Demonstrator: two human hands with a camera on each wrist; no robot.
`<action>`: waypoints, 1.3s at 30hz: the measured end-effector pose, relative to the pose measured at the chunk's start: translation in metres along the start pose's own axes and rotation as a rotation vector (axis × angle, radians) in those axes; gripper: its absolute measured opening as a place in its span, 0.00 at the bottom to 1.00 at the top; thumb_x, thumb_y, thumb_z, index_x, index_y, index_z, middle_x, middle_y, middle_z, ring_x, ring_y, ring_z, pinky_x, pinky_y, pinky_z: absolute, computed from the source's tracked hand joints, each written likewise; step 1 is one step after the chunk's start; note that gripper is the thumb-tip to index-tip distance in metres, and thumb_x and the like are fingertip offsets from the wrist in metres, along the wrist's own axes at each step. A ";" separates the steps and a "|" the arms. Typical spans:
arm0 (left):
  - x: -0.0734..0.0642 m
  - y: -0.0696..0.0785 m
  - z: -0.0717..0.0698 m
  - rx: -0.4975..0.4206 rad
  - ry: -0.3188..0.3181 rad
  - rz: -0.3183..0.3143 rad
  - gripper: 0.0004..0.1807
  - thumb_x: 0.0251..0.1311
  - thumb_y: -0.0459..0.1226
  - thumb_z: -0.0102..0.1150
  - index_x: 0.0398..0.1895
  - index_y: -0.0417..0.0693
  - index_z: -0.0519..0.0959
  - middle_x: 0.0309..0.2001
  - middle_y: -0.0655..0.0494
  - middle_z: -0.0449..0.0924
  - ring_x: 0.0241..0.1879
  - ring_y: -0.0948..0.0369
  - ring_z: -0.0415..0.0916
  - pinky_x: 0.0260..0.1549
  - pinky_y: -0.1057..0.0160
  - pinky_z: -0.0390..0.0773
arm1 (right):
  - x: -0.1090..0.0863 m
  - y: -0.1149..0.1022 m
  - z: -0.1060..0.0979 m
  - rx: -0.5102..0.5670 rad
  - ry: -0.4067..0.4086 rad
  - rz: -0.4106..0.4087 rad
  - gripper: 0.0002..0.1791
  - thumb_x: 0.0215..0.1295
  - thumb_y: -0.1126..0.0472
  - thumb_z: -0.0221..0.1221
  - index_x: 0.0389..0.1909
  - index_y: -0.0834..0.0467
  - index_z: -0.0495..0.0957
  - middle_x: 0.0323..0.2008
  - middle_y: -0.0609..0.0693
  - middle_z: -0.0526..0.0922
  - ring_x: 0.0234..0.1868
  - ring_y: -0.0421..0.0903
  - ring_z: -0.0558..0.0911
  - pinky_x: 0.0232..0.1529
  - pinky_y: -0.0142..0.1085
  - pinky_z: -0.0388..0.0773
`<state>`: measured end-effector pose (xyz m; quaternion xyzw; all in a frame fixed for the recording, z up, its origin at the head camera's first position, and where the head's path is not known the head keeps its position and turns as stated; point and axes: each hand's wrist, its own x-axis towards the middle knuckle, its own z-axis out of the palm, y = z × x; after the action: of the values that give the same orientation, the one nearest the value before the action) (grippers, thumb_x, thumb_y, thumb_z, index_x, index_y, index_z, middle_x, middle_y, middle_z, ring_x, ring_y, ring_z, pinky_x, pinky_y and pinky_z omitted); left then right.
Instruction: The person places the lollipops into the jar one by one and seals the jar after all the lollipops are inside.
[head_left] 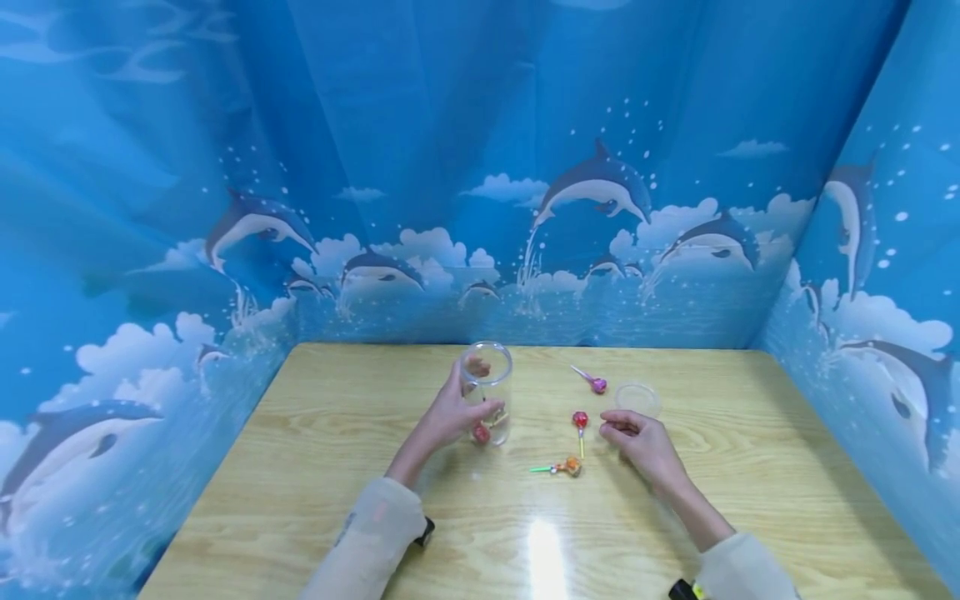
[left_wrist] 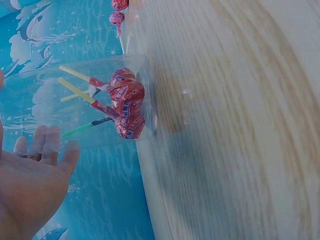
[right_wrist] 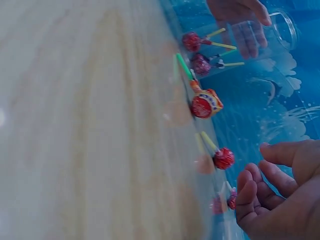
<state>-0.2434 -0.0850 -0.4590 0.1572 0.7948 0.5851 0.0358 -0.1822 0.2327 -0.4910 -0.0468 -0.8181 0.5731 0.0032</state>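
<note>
A clear plastic jar (head_left: 498, 392) stands upright on the table, and my left hand (head_left: 459, 408) grips its side, thumb in front and fingers round the back. Several lollipops (left_wrist: 127, 100) in red wrappers, with yellow and green sticks, lie at the jar's bottom. My right hand (head_left: 637, 442) hovers over the table with loosely curled fingers and nothing between them. Closest to it is a red lollipop (head_left: 580, 420) with a yellow stick. An orange lollipop (head_left: 572, 467) with a green stick lies nearer the front. Farther back is a purple lollipop (head_left: 598, 385).
Just beyond the right hand, a clear round lid (head_left: 637, 395) lies flat on the wooden table (head_left: 300, 467). A blue curtain (head_left: 450, 167) printed with dolphins surrounds the table at the back and both sides.
</note>
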 end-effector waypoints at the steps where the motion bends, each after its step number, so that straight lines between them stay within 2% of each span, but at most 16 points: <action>1: 0.000 0.000 0.000 0.000 -0.001 0.001 0.43 0.58 0.35 0.74 0.73 0.50 0.59 0.69 0.43 0.70 0.72 0.46 0.65 0.74 0.41 0.59 | -0.001 0.001 0.002 -0.007 -0.003 0.002 0.20 0.67 0.68 0.66 0.58 0.72 0.79 0.43 0.56 0.86 0.35 0.44 0.81 0.28 0.29 0.79; 4: 0.000 0.000 0.001 0.002 -0.005 0.001 0.43 0.59 0.35 0.74 0.73 0.49 0.59 0.70 0.43 0.70 0.72 0.46 0.65 0.74 0.42 0.59 | -0.003 0.003 0.007 -0.040 -0.010 0.007 0.20 0.67 0.68 0.66 0.56 0.72 0.79 0.41 0.57 0.87 0.33 0.45 0.81 0.26 0.29 0.78; 7: 0.000 0.000 0.001 0.001 -0.005 -0.003 0.43 0.59 0.35 0.74 0.73 0.50 0.59 0.70 0.44 0.70 0.72 0.45 0.65 0.74 0.41 0.59 | -0.004 0.004 0.012 -0.076 -0.004 0.001 0.19 0.65 0.68 0.68 0.54 0.73 0.80 0.39 0.57 0.87 0.34 0.43 0.82 0.28 0.29 0.79; 14: 0.001 -0.001 0.000 -0.023 0.000 -0.003 0.44 0.58 0.36 0.74 0.74 0.49 0.59 0.70 0.44 0.70 0.72 0.44 0.65 0.73 0.37 0.58 | 0.002 0.005 0.021 -0.280 0.024 -0.095 0.16 0.58 0.65 0.73 0.44 0.69 0.85 0.35 0.54 0.87 0.35 0.43 0.82 0.36 0.30 0.80; 18: 0.001 -0.002 0.000 -0.023 -0.011 0.010 0.44 0.59 0.36 0.74 0.74 0.48 0.59 0.70 0.41 0.69 0.72 0.44 0.64 0.74 0.39 0.58 | 0.003 0.004 0.024 -0.345 0.016 -0.063 0.17 0.55 0.62 0.76 0.41 0.66 0.84 0.34 0.52 0.87 0.33 0.44 0.80 0.35 0.34 0.80; 24: 0.000 -0.002 0.000 -0.041 -0.014 0.028 0.42 0.57 0.35 0.75 0.72 0.47 0.61 0.70 0.38 0.68 0.72 0.43 0.64 0.73 0.39 0.59 | 0.003 -0.002 0.026 -0.446 -0.007 -0.029 0.22 0.53 0.57 0.77 0.43 0.65 0.83 0.34 0.51 0.84 0.32 0.45 0.79 0.33 0.38 0.79; 31: -0.001 -0.001 0.000 -0.050 -0.017 0.029 0.42 0.58 0.35 0.75 0.72 0.47 0.61 0.70 0.37 0.68 0.72 0.42 0.64 0.73 0.38 0.59 | 0.004 -0.002 0.016 -0.498 -0.001 -0.053 0.17 0.52 0.61 0.76 0.39 0.65 0.84 0.32 0.51 0.84 0.34 0.47 0.81 0.40 0.44 0.82; 39: -0.001 -0.001 0.000 -0.038 -0.008 0.017 0.42 0.58 0.35 0.75 0.72 0.48 0.61 0.69 0.41 0.70 0.72 0.41 0.64 0.73 0.37 0.60 | 0.006 0.002 0.003 -0.524 0.010 -0.066 0.14 0.52 0.62 0.74 0.37 0.64 0.85 0.32 0.50 0.85 0.35 0.47 0.82 0.40 0.45 0.81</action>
<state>-0.2427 -0.0851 -0.4597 0.1655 0.7820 0.5998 0.0371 -0.1878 0.2311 -0.4944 -0.0220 -0.9398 0.3408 0.0137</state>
